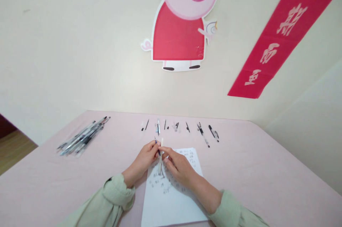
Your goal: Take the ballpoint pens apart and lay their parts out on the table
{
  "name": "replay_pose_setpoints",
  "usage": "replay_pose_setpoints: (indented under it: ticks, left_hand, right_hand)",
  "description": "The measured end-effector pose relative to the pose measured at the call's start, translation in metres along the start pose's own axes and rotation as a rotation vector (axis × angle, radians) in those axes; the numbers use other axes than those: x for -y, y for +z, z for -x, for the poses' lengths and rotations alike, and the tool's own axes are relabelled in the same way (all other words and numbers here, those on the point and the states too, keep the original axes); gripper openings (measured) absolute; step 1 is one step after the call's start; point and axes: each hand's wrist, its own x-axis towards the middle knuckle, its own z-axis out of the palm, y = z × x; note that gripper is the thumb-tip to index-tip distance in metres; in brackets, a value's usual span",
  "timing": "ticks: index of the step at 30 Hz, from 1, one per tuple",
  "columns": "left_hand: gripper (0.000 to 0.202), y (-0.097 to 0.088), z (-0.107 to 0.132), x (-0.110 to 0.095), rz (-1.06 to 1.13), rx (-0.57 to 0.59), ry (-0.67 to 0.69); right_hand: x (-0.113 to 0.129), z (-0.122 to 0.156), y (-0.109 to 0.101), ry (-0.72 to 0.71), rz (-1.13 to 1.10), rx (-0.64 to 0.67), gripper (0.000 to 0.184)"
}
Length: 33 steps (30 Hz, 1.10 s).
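Note:
My left hand (146, 156) is closed, its thumb and fingers pinching a thin dark-blue pen piece (156, 143) whose narrow tip points up and away. Close against it, my right hand (179, 165) has its fingertips on a whitish pen barrel (160, 168) that stands roughly upright in view. Fingers partly hide where the two pieces meet. Beneath both hands lies a sheet of white paper (171, 209) with handwriting over its upper part.
Disassembled pen parts (158, 127) lie in a row at the back, with whole-looking pens (203, 135) at the right end. A heap of pens (82, 137) is on the left. The pink-covered table (66, 191) meets a wall bearing a pig cutout (179, 36) and red banner (267, 54).

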Motion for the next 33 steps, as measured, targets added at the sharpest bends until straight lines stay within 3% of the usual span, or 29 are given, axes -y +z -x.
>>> replay_pose_setpoints:
  ticks: [8, 14, 18, 23, 26, 29, 33]
  left_hand:
    - [0.037, -0.003, -0.002, 0.001, -0.071, 0.114, 0.013]
    - [0.031, -0.004, -0.005, 0.005, -0.186, 0.183, 0.125]
    - [0.03, -0.002, -0.004, 0.006, -0.21, 0.128, 0.182]
    - [0.034, -0.004, -0.002, 0.003, -0.242, -0.043, 0.098]
    - [0.037, -0.024, -0.011, -0.003, -0.413, -0.196, 0.107]
    - [0.038, -0.061, -0.032, -0.013, -0.786, -0.342, 0.076]
    - [0.033, -0.108, -0.069, -0.021, -0.966, -0.405, 0.024]
  right_hand:
    - [-0.006, 0.0, 0.002, 0.022, -0.043, -0.072, 0.045]
    - [-0.01, 0.0, 0.003, 0.097, 0.0, -0.087, 0.045]
    - [-0.011, 0.001, 0.004, 0.098, 0.009, -0.089, 0.044]
    - [-0.014, -0.001, 0.006, 0.1, -0.055, -0.119, 0.044]
    - [-0.016, -0.001, 0.005, 0.12, -0.064, -0.128, 0.042]
    - [-0.018, -0.001, 0.005, 0.123, -0.049, -0.105, 0.042]
    - [-0.018, -0.002, 0.005, 0.128, -0.034, -0.066, 0.042]
